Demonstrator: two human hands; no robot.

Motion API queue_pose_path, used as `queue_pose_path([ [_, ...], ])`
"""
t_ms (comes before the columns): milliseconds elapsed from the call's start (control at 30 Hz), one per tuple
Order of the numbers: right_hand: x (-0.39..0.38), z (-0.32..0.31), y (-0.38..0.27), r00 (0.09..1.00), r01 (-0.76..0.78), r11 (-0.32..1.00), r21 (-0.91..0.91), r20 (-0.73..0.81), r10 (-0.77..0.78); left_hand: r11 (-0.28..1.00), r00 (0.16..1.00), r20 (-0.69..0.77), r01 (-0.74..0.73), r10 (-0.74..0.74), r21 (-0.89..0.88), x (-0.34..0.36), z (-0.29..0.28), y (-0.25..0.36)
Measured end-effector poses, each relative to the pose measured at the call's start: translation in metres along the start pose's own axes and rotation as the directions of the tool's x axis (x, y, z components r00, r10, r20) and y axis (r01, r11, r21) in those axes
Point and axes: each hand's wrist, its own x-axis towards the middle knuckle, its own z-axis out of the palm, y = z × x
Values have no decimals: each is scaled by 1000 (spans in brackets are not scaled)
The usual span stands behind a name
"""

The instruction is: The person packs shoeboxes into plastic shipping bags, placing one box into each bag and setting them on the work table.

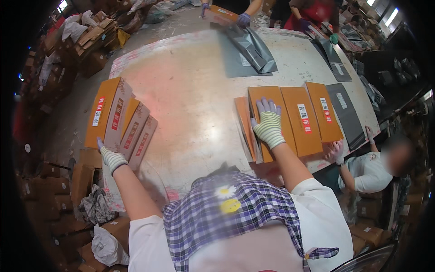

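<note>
From head height, the left fisheye is looking steeply down across the table [190,90], facing from its near edge to its far edge, so close that the plaid apron [247,204] looms large below!

Light is moderate over the table [170,72], with pale glare across its middle, a warm orange-pink cast on its left half and softer shading toward its near edge, while a bright strip of light [392,17] burns out beyond its far right corner and the surroundings to its left sink into dimness. The orange boxes [289,129] on its right side look fairly sharp; at its near edge a checked apron [267,199] is partly hazed, and fisheye bending bows the table's outline inside a black rim.
</note>
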Motion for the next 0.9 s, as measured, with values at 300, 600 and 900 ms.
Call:
queue_pose_path([
  [300,-6,5,4,997,15,1000,7,-77,-15,995,964,-261,-78,59,-62,-30,27,6],
  [600,-9,-1,4,995,34,997,67,-97,-27,949,969,-88,-245,231,-199,-59,-29,-29],
  [900,-5,6,-7,997,2,998,66,-77,3,851,949,-198,-308,244,-427,-67,-62,-22],
])
